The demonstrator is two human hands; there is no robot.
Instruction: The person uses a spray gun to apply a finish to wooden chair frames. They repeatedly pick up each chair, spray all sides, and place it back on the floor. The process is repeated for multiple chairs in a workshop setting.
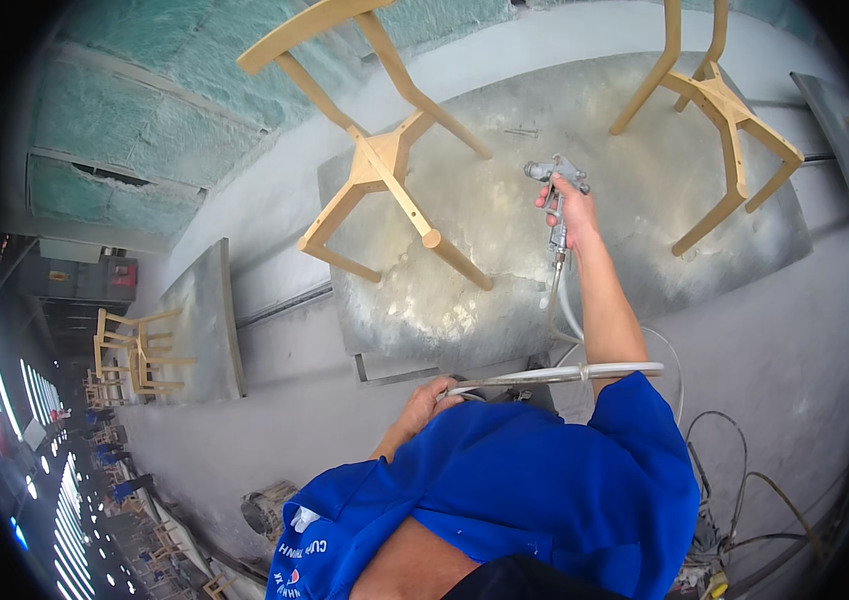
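My right hand (571, 212) is wrapped round a silver spray gun (556, 172), held over the table with its nozzle toward the left. From the gun's handle, a pale hose (566, 300) hangs down and loops past my right forearm. Close to my body, my left hand (428, 404) is closed round a stretch of that hose. Left of the gun, a bare wooden chair frame (374, 165) rests on the grey metal-topped table (534, 260). A second wooden chair frame (724, 105) sits on the table's right side. Both frames show no seat panel.
Another panel table (206, 320) at the left bears several wooden chair frames (142, 348). A tilted grey panel (834, 145) stands at the far right. Teal filter sheeting (144, 120) covers the back wall. Dark hoses (739, 480) trail along the floor at the lower right.
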